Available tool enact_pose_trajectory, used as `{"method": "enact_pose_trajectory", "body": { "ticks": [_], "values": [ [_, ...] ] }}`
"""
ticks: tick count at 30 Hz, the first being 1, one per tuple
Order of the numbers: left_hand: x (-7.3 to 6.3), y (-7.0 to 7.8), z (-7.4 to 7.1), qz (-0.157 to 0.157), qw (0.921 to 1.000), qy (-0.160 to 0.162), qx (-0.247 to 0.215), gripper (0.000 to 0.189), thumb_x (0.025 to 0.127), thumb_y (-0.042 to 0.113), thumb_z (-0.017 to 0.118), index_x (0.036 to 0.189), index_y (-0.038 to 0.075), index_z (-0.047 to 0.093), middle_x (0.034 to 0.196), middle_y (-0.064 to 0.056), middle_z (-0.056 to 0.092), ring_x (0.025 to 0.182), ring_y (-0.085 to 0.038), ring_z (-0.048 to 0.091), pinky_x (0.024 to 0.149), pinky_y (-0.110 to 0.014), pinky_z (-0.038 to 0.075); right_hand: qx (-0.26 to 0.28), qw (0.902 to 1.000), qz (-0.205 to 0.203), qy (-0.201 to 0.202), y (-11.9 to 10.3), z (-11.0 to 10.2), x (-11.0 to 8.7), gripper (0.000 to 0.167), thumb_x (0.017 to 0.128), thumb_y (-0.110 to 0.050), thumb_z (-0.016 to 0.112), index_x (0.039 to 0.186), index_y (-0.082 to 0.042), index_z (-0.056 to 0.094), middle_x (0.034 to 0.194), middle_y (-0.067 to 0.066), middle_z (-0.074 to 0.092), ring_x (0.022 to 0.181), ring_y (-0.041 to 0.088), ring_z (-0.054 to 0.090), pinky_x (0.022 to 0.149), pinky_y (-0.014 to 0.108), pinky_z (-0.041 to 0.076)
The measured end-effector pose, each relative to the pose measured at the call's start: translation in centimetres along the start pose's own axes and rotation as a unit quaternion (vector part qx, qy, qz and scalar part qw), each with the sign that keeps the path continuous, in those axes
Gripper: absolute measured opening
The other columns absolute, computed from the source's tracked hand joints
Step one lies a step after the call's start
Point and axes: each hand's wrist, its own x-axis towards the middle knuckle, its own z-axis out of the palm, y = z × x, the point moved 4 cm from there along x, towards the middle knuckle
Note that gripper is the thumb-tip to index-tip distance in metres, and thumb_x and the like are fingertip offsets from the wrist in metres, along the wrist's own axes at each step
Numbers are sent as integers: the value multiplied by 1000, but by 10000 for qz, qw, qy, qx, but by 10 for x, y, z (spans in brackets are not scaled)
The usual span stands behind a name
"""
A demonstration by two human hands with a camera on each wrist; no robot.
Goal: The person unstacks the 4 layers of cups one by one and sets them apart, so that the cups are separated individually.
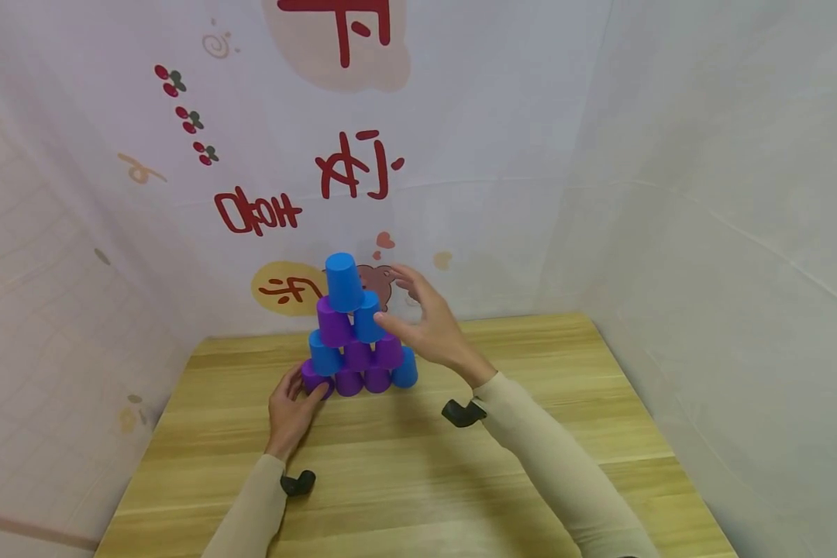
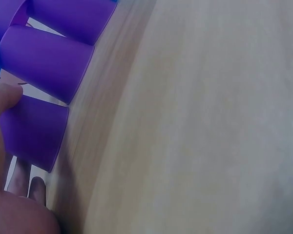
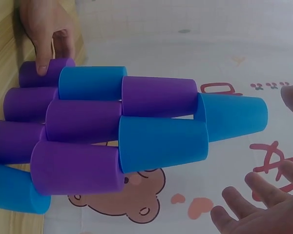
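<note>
Upside-down blue and purple plastic cups stand as a pyramid, with a single blue cup [image 1: 344,283] on top. Beneath it are a purple cup [image 1: 333,322] and a blue cup [image 1: 367,319], then wider rows below. At the bottom left corner, my left hand [image 1: 289,415] holds the purple end cup [image 2: 36,134] between thumb and fingers. My right hand [image 1: 435,329] is raised at the pyramid's right side, fingers spread and apart from the cups. In the right wrist view, a gap separates that hand [image 3: 268,212] from the top cup [image 3: 234,116].
The pyramid stands toward the back of a wooden table [image 1: 390,480]. Behind it hangs a white cloth [image 1: 495,194] with red characters and a bear print; pale cloth also encloses both sides. A blue cup [image 1: 405,369] ends the bottom row at the right.
</note>
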Motion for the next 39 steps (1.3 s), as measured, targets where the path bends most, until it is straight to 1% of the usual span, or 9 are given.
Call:
{"method": "enact_pose_trajectory", "body": {
  "ticks": [4,10,13,18,21,25,34,37,39],
  "values": [
    [1,0,0,-1,10000,-1,35,66,100,12,88,160,7,60,163,-20,64,155,-36,59,138,-46,43,77,10000,-51,-1,0,6,9,81,105,-35,79,175,-29,38,176,4,51,164,35,49,138,61,42],
    [2,-7,-1,-98,9999,-45,119,69,100,13,88,162,7,58,166,-21,62,158,-37,56,139,-45,41,300,9995,96,-33,1,15,25,80,106,-36,79,175,-31,39,176,0,52,164,35,49,137,61,44],
    [2,-10,-3,-166,9997,-70,137,70,100,16,89,163,8,57,167,-19,61,159,-34,56,139,-42,41,400,9990,173,-21,2,19,31,80,105,-36,80,174,-29,40,173,6,54,162,38,50,136,62,44],
    [2,-13,-4,-184,9997,-122,132,70,101,20,89,163,9,58,168,-17,61,159,-31,56,135,-25,42,579,9981,177,-65,2,25,40,80,105,-34,80,173,-20,41,171,18,55,161,40,52,136,61,45],
    [1,-12,-4,-165,9997,-125,132,70,101,21,89,163,9,57,168,-18,61,160,-32,56,130,-13,42,913,9956,152,-121,1,29,44,79,106,-30,80,173,-17,41,168,20,56,159,45,53,136,63,45],
    [1,-12,-4,-119,9998,-85,129,69,101,20,89,162,10,59,167,-17,61,159,-32,56,125,-5,41,1277,9916,169,-135,-2,33,50,77,106,-25,81,172,-14,42,166,17,58,158,46,55,135,64,46],
    [0,-10,-2,-91,9999,-62,75,68,99,17,90,160,11,61,165,-14,64,157,-31,57,119,0,42,1127,9933,195,-157,-10,38,59,77,106,-23,81,172,-14,42,169,19,57,157,41,58,132,61,49],
    [0,-9,-2,-68,9999,-76,102,69,100,18,90,161,11,60,165,-15,64,157,-30,58,120,-1,42,1011,9945,222,-151,-12,39,61,76,106,-24,81,172,-15,42,169,18,57,156,39,59,131,57,52],
    [1,-9,-2,-70,9999,-89,101,69,100,18,90,161,11,60,165,-15,63,157,-29,57,126,-8,43,958,9950,239,-152,-12,40,62,76,107,-25,80,172,-16,43,169,16,58,155,38,60,131,54,53]
  ]
}}
